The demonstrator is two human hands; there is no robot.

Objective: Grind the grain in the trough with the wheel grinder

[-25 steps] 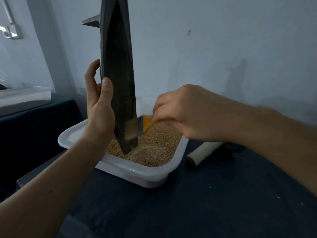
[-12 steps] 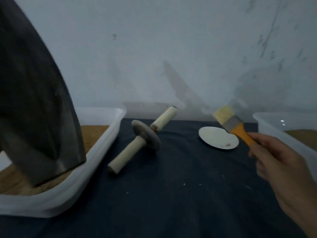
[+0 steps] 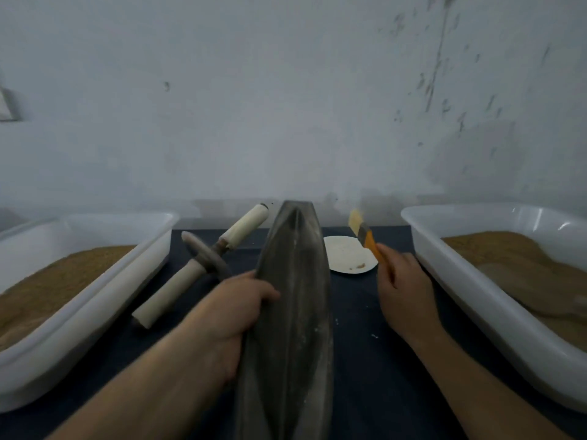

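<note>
My left hand (image 3: 241,301) grips the left rim of the trough (image 3: 293,328); my right hand (image 3: 403,287) pinches the brush (image 3: 367,237). The trough lies between them, long axis pointing straight away from me. The wheel grinder (image 3: 206,260) sits just left, nearest my left hand. Half a second ago the trough hung tilted over the left tub (image 3: 101,308).

A dark cloth (image 3: 359,360) covers the table. One big white tub (image 3: 133,277) sits at the left, and another tub (image 3: 476,300) at the right. A small white plate (image 3: 346,254) lies between them, near the back. A brush (image 3: 365,231) with an orange handle tilts up beside it.
</note>
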